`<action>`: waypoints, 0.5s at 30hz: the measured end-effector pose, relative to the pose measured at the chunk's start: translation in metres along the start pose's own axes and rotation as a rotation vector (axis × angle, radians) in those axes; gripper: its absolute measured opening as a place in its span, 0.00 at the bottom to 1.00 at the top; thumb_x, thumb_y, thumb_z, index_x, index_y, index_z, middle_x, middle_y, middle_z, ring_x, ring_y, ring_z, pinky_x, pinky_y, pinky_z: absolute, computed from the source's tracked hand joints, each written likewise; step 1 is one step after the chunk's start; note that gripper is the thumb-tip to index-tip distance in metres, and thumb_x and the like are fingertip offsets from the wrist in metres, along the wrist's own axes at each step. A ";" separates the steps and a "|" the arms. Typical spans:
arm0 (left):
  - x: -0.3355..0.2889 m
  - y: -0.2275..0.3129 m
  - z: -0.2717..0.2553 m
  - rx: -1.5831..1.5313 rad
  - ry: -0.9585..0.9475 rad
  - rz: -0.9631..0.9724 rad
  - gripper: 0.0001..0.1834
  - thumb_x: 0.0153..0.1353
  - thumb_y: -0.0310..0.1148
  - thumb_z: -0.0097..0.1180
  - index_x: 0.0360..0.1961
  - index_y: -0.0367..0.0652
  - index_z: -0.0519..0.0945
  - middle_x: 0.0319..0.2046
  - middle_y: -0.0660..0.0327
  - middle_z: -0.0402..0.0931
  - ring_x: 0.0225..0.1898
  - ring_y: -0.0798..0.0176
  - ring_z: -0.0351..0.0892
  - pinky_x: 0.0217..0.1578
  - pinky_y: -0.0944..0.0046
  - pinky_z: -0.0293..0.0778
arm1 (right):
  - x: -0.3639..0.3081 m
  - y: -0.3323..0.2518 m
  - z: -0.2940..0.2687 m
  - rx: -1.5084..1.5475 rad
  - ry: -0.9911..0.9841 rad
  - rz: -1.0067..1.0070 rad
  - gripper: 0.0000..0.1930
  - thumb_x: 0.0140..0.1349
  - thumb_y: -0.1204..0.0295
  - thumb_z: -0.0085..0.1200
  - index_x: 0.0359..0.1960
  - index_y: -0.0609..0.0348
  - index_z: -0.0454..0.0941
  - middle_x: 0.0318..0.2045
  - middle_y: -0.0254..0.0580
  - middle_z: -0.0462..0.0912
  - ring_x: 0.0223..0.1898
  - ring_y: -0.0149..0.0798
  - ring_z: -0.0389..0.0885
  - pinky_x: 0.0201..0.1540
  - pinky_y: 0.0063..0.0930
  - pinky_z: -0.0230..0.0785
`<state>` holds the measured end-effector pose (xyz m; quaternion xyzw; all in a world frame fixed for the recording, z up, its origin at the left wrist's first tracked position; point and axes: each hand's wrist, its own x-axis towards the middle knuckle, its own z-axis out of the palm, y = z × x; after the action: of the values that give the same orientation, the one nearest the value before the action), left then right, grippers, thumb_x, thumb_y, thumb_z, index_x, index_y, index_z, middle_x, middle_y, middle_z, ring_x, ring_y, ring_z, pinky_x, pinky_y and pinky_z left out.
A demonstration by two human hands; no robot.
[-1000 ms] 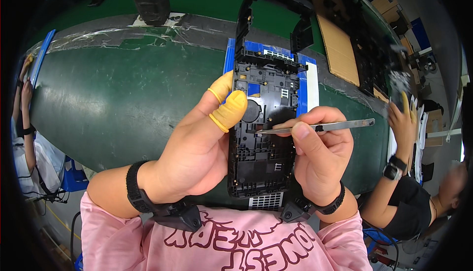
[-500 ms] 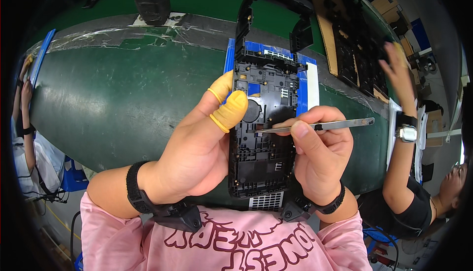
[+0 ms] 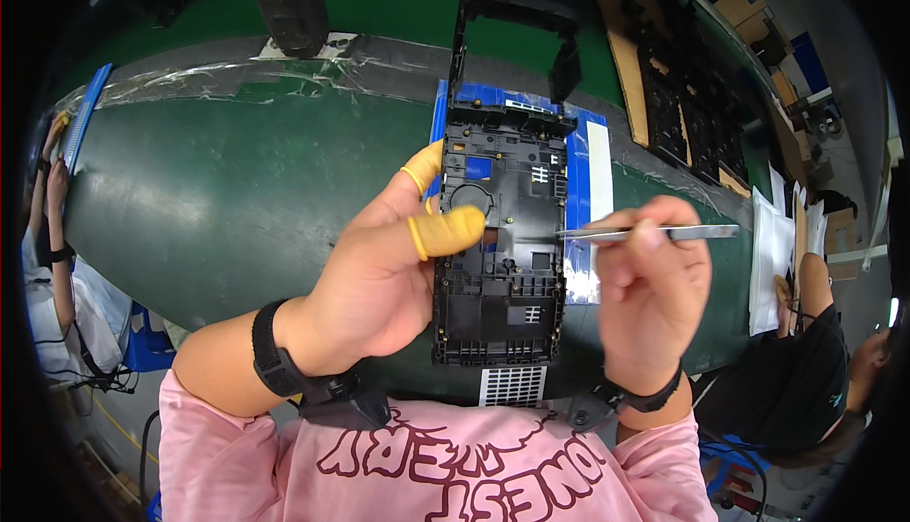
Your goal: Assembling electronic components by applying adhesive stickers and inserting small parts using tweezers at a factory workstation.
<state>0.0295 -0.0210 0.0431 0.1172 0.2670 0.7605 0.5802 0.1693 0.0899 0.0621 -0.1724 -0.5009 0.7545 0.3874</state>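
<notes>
My left hand (image 3: 374,256), with yellow finger cots on thumb and finger, grips the left edge of a black plastic housing frame (image 3: 498,280). The frame stands lengthwise before me, its ribbed side facing up and a large open window at its far end. The left thumb lies across the frame near a round recess. In my right hand (image 3: 654,266) a pair of metal tweezers (image 3: 682,232) is pinched between the fingers. Their tips point left and sit at the frame's right edge; whether they touch it, I cannot tell.
Beneath the frame is a blue tray (image 3: 588,266) on the green table (image 3: 209,200). A perforated white strip (image 3: 512,386) lies close to me. At right, black parts rest on cardboard (image 3: 626,86), near a co-worker (image 3: 787,380). Another person's hands (image 3: 55,171) are at far left.
My right hand has drawn the tweezers back to the right, from the frame's middle to its edge. The frame has tilted slightly and my left thumb has lowered. The right co-worker's raised arm has come down.
</notes>
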 end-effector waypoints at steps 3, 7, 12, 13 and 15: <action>0.007 -0.002 -0.008 0.112 -0.011 0.003 0.27 0.50 0.16 0.41 0.54 0.39 0.57 0.44 0.57 0.68 0.40 0.66 0.72 0.42 0.65 0.72 | 0.003 -0.022 -0.020 -0.043 0.070 -0.118 0.06 0.53 0.77 0.49 0.32 0.63 0.69 0.26 0.53 0.77 0.15 0.23 0.64 0.16 0.13 0.54; 0.039 0.003 -0.016 0.353 0.102 0.068 0.24 0.43 0.18 0.41 0.47 0.34 0.65 0.39 0.56 0.72 0.36 0.66 0.74 0.41 0.63 0.73 | 0.004 -0.040 -0.058 -0.080 0.215 -0.241 0.06 0.53 0.77 0.49 0.32 0.64 0.70 0.26 0.51 0.77 0.15 0.24 0.64 0.16 0.13 0.55; 0.174 0.045 -0.029 0.414 0.027 0.044 0.13 0.52 0.21 0.37 0.39 0.34 0.69 0.35 0.55 0.72 0.36 0.60 0.73 0.42 0.61 0.72 | 0.019 -0.015 -0.105 -0.101 0.302 -0.278 0.05 0.53 0.78 0.51 0.31 0.63 0.71 0.24 0.46 0.78 0.16 0.23 0.66 0.17 0.12 0.56; 0.196 0.052 -0.011 0.381 0.140 -0.071 0.12 0.55 0.25 0.36 0.39 0.34 0.69 0.35 0.54 0.71 0.37 0.58 0.72 0.44 0.59 0.70 | 0.021 -0.009 -0.109 -0.099 0.338 -0.276 0.05 0.52 0.78 0.51 0.31 0.63 0.71 0.23 0.44 0.78 0.16 0.22 0.67 0.17 0.11 0.56; 0.239 0.071 -0.021 0.789 0.400 0.206 0.16 0.55 0.33 0.43 0.41 0.33 0.68 0.41 0.49 0.69 0.45 0.53 0.68 0.49 0.56 0.63 | 0.024 -0.006 -0.105 -0.109 0.312 -0.269 0.05 0.52 0.79 0.51 0.31 0.64 0.71 0.23 0.43 0.77 0.17 0.21 0.68 0.18 0.10 0.58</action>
<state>-0.1102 0.1866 0.0326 0.2062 0.6300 0.6620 0.3496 0.2248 0.1745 0.0242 -0.2393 -0.4935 0.6319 0.5477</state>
